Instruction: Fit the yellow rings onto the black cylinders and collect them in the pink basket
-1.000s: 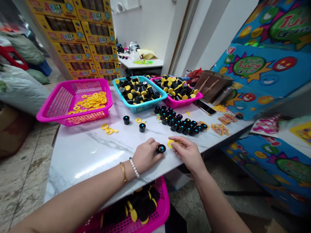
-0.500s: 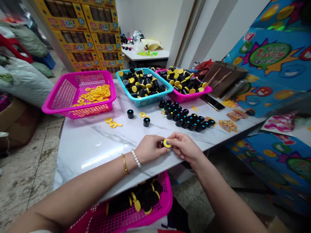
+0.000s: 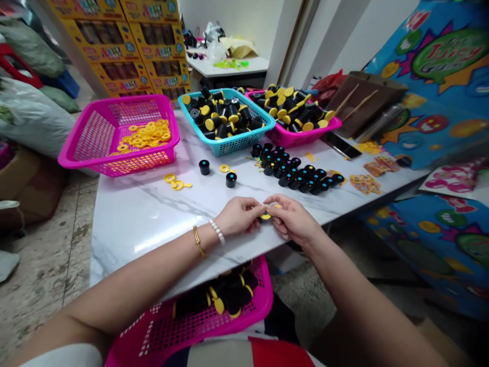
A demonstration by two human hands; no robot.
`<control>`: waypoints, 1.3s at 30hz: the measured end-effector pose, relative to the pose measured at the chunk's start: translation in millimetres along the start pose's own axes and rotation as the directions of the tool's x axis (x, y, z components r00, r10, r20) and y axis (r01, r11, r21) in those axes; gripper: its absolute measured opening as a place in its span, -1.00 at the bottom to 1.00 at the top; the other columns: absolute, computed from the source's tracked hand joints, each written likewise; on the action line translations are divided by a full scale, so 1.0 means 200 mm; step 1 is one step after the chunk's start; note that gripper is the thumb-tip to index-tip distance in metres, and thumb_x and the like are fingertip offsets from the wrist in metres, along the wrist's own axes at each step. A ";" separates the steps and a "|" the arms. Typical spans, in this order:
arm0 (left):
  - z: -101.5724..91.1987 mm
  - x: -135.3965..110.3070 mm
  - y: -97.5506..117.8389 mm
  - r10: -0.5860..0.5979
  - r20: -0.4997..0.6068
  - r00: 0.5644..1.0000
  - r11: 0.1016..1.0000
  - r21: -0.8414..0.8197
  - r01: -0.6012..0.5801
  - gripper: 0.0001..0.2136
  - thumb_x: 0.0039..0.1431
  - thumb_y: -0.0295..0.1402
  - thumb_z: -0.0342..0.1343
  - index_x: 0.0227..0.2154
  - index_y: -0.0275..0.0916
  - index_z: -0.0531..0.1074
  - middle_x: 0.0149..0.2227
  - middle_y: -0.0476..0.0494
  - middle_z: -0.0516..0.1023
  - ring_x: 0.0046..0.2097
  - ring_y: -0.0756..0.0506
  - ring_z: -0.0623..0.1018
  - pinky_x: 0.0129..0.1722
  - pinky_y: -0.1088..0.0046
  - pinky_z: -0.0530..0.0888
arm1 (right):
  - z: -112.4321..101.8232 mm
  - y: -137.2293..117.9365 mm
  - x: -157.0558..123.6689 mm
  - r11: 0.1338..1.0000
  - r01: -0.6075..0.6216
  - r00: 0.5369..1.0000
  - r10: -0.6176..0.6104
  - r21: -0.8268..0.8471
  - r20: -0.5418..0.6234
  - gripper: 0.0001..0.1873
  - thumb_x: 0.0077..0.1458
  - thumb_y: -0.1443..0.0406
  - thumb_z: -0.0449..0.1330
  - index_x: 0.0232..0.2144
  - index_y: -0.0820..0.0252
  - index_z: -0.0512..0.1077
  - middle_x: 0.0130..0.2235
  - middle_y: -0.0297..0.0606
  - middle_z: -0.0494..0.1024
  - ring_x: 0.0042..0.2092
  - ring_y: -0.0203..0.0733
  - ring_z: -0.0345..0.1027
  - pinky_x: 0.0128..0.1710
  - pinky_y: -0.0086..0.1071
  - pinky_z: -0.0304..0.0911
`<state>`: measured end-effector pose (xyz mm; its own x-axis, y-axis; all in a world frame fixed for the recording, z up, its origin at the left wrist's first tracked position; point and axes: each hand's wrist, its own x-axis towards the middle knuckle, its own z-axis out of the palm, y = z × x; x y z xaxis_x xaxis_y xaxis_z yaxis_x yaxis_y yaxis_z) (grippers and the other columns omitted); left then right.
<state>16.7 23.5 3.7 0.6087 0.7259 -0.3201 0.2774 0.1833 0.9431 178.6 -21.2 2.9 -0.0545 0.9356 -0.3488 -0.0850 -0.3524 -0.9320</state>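
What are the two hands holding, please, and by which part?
The left hand and right hand hold a small yellow ring at its edge, from opposite sides; what lies beneath it is mostly hidden.

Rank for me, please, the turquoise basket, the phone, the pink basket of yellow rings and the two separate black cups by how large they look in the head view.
1. Pink basket of yellow rings
2. Turquoise basket
3. Phone
4. Left black cup and right black cup: too alike to rank
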 end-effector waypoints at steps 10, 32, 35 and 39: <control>0.04 -0.06 -0.07 0.446 -0.084 0.891 0.813 0.455 -0.364 -0.71 0.10 -0.27 0.15 -0.12 -0.23 0.47 -0.49 0.00 0.48 -0.46 0.02 0.39 -0.43 0.53 0.26 | 0.02 0.05 -0.03 0.980 0.199 0.968 -0.195 0.012 -0.157 -0.68 -0.07 0.15 0.31 -0.33 0.20 0.33 -0.62 -0.53 0.27 -0.68 -0.50 0.00 -0.75 -0.62 -0.12; 0.07 -0.04 -0.05 0.406 -0.074 0.911 0.789 0.532 -0.308 -0.79 0.04 -0.26 0.05 -0.39 -0.25 0.52 -0.50 -0.07 0.52 -0.49 -0.02 0.40 -0.48 0.49 0.21 | -0.06 -0.04 0.00 0.921 0.057 0.962 0.053 -0.386 0.269 -0.67 0.17 0.07 0.04 -0.14 0.17 0.21 -0.63 -0.52 0.32 -0.66 -0.36 0.17 -0.70 -0.54 0.17; 0.06 -0.03 -0.06 0.408 -0.090 0.909 0.766 0.575 -0.287 -0.79 0.00 -0.27 0.07 -0.41 -0.28 0.51 -0.51 -0.08 0.50 -0.48 -0.03 0.40 -0.48 0.49 0.20 | -0.04 -0.07 0.01 0.894 0.077 0.964 0.047 -0.442 0.261 -0.72 0.11 0.14 0.14 -0.20 0.15 0.23 -0.66 -0.57 0.27 -0.69 -0.40 0.11 -0.77 -0.59 0.10; 0.05 -0.03 -0.04 0.377 -0.026 0.926 0.776 0.554 -0.300 -0.78 0.02 -0.26 0.06 -0.39 -0.28 0.52 -0.51 -0.05 0.49 -0.47 -0.02 0.39 -0.48 0.51 0.20 | -0.04 -0.07 0.02 0.907 0.064 0.975 0.033 -0.417 0.222 -0.67 0.08 0.08 0.16 -0.21 0.15 0.23 -0.68 -0.58 0.27 -0.71 -0.40 0.12 -0.77 -0.60 0.11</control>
<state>19.2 10.9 -2.6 0.6487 0.7586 0.0615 0.4445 -0.4432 0.7784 187.8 -12.5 13.4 -0.2764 0.8955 -0.3487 0.3340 -0.2508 -0.9086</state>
